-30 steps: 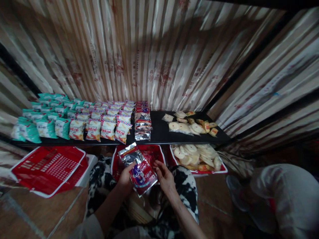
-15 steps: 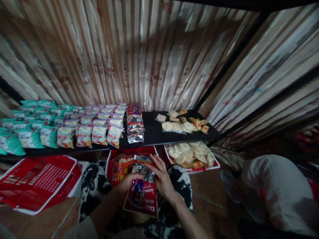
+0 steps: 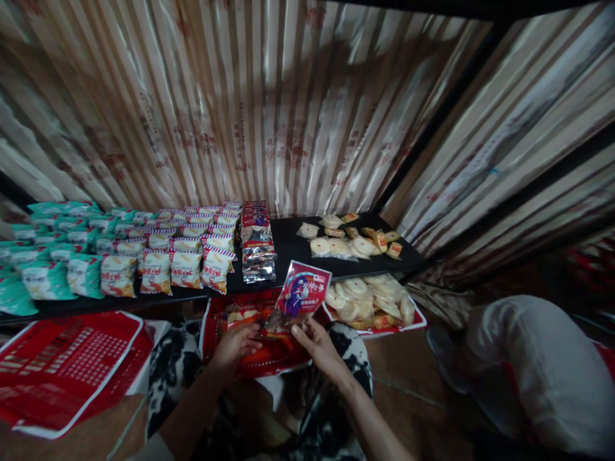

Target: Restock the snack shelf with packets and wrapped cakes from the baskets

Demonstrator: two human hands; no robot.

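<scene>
My right hand [image 3: 321,349] grips the lower edge of a red snack packet [image 3: 303,291] with a purple printed figure, thumb on top. The packet is tilted upright, its top reaching the shelf's front edge. To its left, my left hand [image 3: 235,347] is over a red basket [image 3: 288,368], fingers loosely stretched and apart from the packet. Inside the basket lie orange-and-red packages [image 3: 245,318], partly hidden by the hands. On the black shelf [image 3: 288,237], a row of similar dark red packets [image 3: 258,234] lies overlapped.
Teal snack bags [image 3: 48,280] and white snack bags [image 3: 186,267] stand in rows on the shelf's left. Pale round packaged items [image 3: 336,246] lie on the right. Below are another basket of them [image 3: 368,301] and a red basket [image 3: 72,365]. Someone's leg [image 3: 533,358] is at right.
The red packet has been turned around and raised forward towards the shelf in my right hand. My left hand has come off it and moved left.
</scene>
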